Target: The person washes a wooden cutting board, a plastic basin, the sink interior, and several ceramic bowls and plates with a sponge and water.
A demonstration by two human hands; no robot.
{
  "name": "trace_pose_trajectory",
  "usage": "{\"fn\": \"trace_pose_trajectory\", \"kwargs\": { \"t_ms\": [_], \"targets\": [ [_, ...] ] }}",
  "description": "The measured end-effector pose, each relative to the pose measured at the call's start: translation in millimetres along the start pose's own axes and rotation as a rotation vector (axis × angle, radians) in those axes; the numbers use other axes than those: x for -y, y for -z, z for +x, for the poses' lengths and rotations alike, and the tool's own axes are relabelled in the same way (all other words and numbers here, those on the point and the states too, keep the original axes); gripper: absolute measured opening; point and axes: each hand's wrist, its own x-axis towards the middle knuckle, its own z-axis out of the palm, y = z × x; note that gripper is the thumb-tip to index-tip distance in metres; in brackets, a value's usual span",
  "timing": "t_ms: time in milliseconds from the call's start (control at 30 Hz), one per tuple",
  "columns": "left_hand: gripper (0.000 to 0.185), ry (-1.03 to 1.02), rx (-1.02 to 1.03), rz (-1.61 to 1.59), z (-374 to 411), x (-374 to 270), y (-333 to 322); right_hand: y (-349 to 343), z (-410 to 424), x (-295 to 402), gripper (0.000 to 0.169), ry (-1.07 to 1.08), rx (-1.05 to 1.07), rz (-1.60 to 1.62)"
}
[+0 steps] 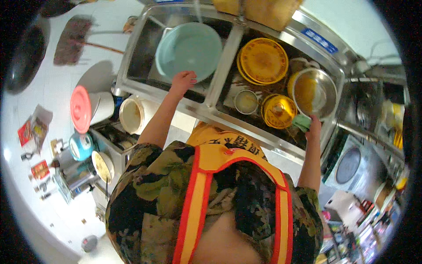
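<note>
My left hand point(184, 82) is at the near rim of a pale green basin point(189, 49) in the left sink compartment; whether it grips the rim is unclear. A green cloth or scouring pad point(301, 122) is held in my right hand point(314, 127), over the right compartment. Close by it stand a stainless steel pot point(321, 90) and a small stack of yellow bowls point(280, 110). Yellow patterned plates point(263, 61) lie stacked farther back, with a small metal cup or bowl point(246, 101) in front of them.
The double stainless steel sink point(214, 79) has a raised divider. At left stand a lidded bin with a pink top point(80, 109), a white bucket point(132, 114) and a bowl of food point(103, 166). A cooktop point(347, 165) is at right. A mop or broom head point(72, 41) shows upper left.
</note>
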Motion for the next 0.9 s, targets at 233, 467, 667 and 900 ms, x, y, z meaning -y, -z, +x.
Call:
{"fn": "trace_pose_trajectory", "kwargs": {
  "t_ms": [233,467,667,900],
  "targets": [
    [0.030,0.026,0.021,0.045,33,18,22,1,-39,1,0.023,-0.011,0.031,0.015],
    [0.032,-0.020,0.081,0.126,63,17,41,11,-40,-35,0.027,0.072,-0.082,-0.157],
    [0.033,-0.116,0.122,0.253,84,6,65,-32,-77,-36,0.024,0.098,-0.094,-0.192],
    [0.035,-0.244,0.207,0.260,66,-41,60,-105,-133,-10,0.031,0.023,0.099,-0.271]
  ]
}}
